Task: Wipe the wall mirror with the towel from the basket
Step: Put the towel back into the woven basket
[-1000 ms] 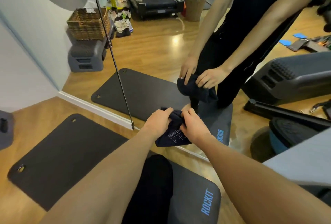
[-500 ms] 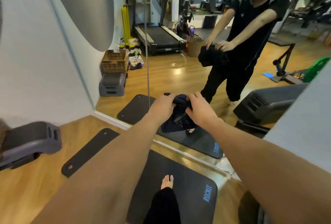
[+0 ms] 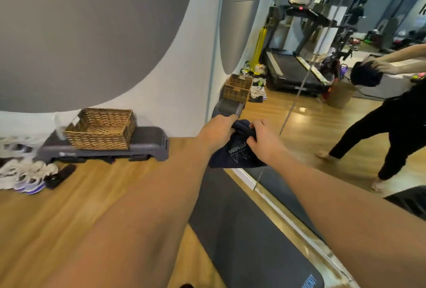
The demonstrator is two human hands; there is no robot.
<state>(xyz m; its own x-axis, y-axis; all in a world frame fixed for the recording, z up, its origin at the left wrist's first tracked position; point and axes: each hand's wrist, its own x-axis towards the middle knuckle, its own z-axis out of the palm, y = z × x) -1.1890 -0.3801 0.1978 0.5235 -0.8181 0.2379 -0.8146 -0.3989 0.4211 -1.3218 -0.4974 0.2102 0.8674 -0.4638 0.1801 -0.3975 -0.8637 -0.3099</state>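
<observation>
Both hands are out in front on bare forearms, and between them they hold a bunched dark navy cloth towel [image 3: 235, 149] with pale lettering on its hanging part. On the left side, the left hand [image 3: 216, 132] has its fingers curled over the upper left of the bundle, while the right hand [image 3: 265, 141] grips the right side with its fingers bent into the folds. So the towel is up in the air, held just in front of the large frameless wall mirror [image 3: 322, 108], near its left edge; whether the cloth touches the glass cannot be told. In the mirror a reflected figure in dark clothing holds the same dark bundle with both arms stretched out, and a black treadmill and a wooden floor show behind. Well to the left of the hands, a rectangular woven wicker basket [image 3: 99, 128] sits on top of a low grey plastic aerobic step platform [image 3: 147, 147] that stands against the white and grey painted wall [image 3: 92, 34]. Beside the platform, at the left edge, pale sports shoes [image 3: 25, 172] lie on the light wooden floor [image 3: 80, 207]. A dark grey foam exercise mat [image 3: 249, 241] lies on the floor along the foot of the mirror, below the arms.
</observation>
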